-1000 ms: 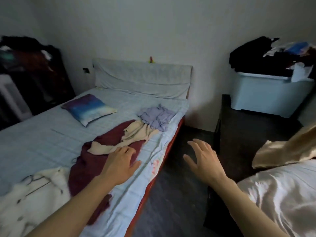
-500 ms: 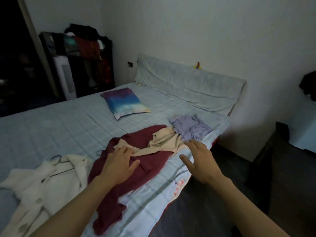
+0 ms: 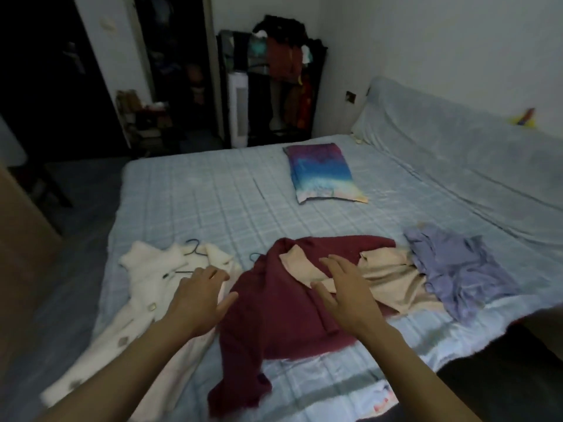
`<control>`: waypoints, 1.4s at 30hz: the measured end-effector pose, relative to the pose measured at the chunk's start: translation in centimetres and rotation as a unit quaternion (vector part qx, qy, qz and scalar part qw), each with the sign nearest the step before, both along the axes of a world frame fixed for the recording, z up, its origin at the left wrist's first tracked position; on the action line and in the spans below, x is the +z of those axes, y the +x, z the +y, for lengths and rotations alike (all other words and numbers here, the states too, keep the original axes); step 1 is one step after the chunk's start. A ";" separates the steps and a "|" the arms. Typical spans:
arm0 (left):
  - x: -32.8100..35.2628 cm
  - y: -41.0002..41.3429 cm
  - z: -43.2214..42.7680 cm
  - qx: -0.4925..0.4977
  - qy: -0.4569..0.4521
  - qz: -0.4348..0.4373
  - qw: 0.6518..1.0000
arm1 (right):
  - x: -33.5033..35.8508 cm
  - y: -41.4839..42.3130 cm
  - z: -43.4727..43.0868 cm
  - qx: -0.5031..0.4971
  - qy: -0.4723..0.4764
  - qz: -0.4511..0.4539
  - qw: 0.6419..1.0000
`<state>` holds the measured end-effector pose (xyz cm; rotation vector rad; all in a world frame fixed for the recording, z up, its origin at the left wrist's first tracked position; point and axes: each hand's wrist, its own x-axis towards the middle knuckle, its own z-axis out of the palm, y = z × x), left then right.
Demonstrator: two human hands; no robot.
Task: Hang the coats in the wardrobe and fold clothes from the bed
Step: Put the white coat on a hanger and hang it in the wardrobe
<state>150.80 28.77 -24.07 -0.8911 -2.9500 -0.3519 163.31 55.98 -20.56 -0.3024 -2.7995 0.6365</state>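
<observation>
Maroon coat [image 3: 283, 303] between 2 hands (left [image 3: 198, 300], right [image 3: 347, 295])

Bed [image 3: 213, 193], near edge, left to right: first coat [image 3: 146, 287]; second coat [image 3: 274, 315] just beside it; top [image 3: 390, 278] lying partly on the second coat; further garment [image 3: 457, 269] touching the top's right side. Pillow [image 3: 323, 175] farther back, headboard [image 3: 457, 141] at right, clothes rack [image 3: 274, 86] beyond the bed's far side. Left hand [image 3: 198, 300] over the first coat's right edge; right hand [image 3: 347, 290] over second coat and top.
</observation>
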 end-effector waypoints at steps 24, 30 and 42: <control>-8.7 -17.1 -7.2 0.169 -0.013 -0.086 0.982 | -10.0 -26.2 -5.5 0.139 -0.060 -0.092 0.984; -13.8 -23.3 -9.4 0.169 -0.023 -0.118 0.978 | -15.6 -32.9 -8.9 0.163 -0.044 -0.152 0.974; -22.5 -33.6 -11.6 0.208 -0.030 -0.172 0.962 | -27.7 -42.5 -10.2 0.147 -0.104 -0.230 0.956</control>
